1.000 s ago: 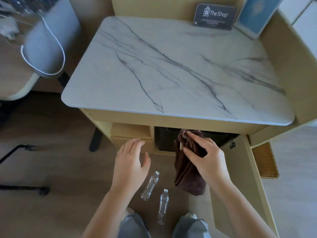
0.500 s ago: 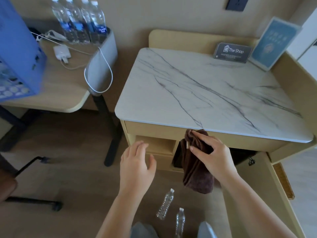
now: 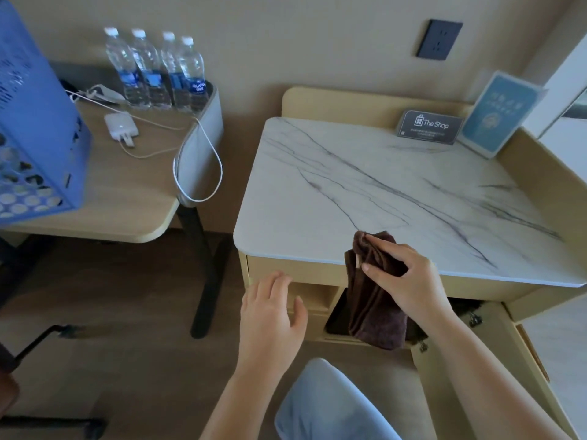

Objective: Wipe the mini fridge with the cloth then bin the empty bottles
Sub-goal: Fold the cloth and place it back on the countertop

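Note:
My right hand grips a dark brown cloth that hangs down over the front edge of the marble-topped cabinet. Behind the cloth, a dark opening in the cabinet shows a sliver of the black mini fridge. The cabinet door stands swung open at the lower right. My left hand hovers with relaxed fingers and holds nothing, just left of the cloth, in front of the cabinet's small open shelf. The empty bottles on the floor are out of sight behind my knee.
A wooden desk at the left carries a blue crate, a white charger with cable and several full water bottles. A sign and a blue card stand at the cabinet's back. A wall socket is above.
The view has tilted up and left, bringing in the desk and wall. My right hand has raised the cloth to the countertop's edge. The floor bottles have dropped out of view.

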